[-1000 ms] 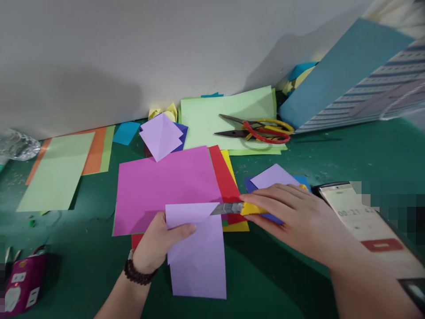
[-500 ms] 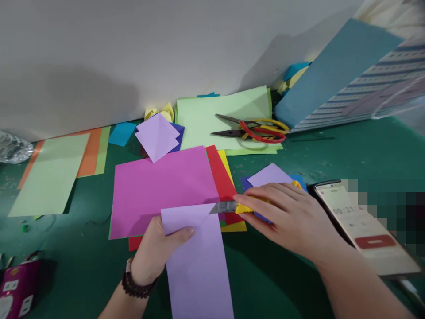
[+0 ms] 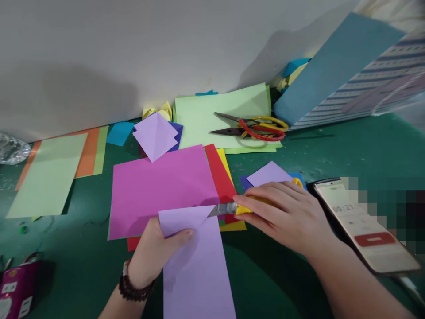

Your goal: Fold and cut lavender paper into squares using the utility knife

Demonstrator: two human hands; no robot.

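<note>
My left hand (image 3: 162, 246) grips the left edge of a lavender sheet of paper (image 3: 201, 274), thumb on top and the other fingers hidden underneath. Closed around a yellow utility knife (image 3: 244, 208), my right hand (image 3: 282, 217) points its blade left. The blade tip lies at the sheet's upper right corner. Beneath the top of the sheet is a magenta sheet (image 3: 162, 186), with a red sheet (image 3: 221, 170) and a yellow one (image 3: 228, 165) showing at its right. A folded lavender paper piece (image 3: 155, 136) rests behind the magenta sheet.
Scissors with red and yellow handles (image 3: 259, 128) lie on pale green paper (image 3: 194, 119) by the wall. A phone (image 3: 372, 239) is at right, beside a tilted blue box (image 3: 338, 66). More sheets (image 3: 49, 173) lie left, above a purple power socket (image 3: 18, 283).
The lavender sheet and my left hand have shifted very slightly left. The knife blade stays at the sheet's upper right corner, and my grips look the same.
</note>
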